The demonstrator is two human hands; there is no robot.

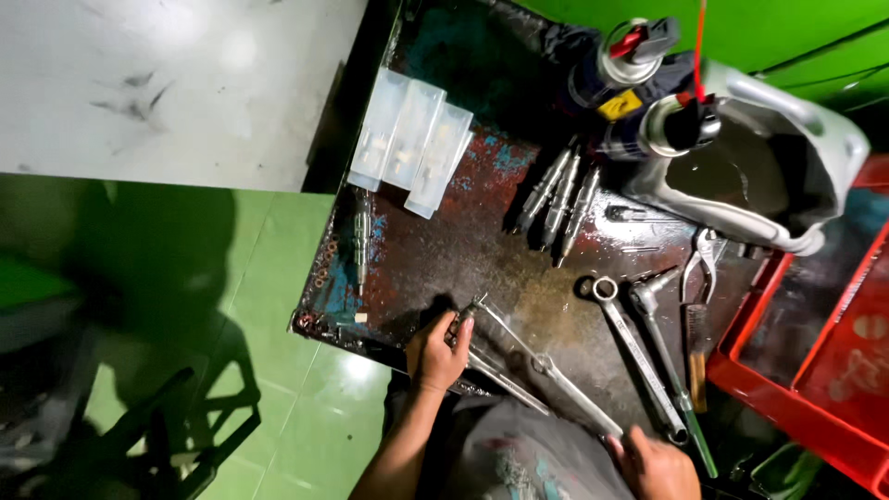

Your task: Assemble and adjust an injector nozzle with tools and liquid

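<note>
Our right hand (pixel 656 463), nearest, curls around a long tool's (pixel 546 366) end; our left hand (pixel 435 354) grips its other end at the bench (pixel 444 250) edge. Three clear oblong cases (pixel 410 141) lie upper left; two spray cans (pixel 639 83), one yellow-labelled, stand behind.

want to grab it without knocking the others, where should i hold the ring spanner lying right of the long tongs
Take the ring spanner by the middle of its flat shaft, coming straight down from above with fingers across its narrow width. It lies flat on the metal tray, slanting from its ring end down toward the right hand. A second spanner sits close on its right, so a pinch from above seems safest.
</note>
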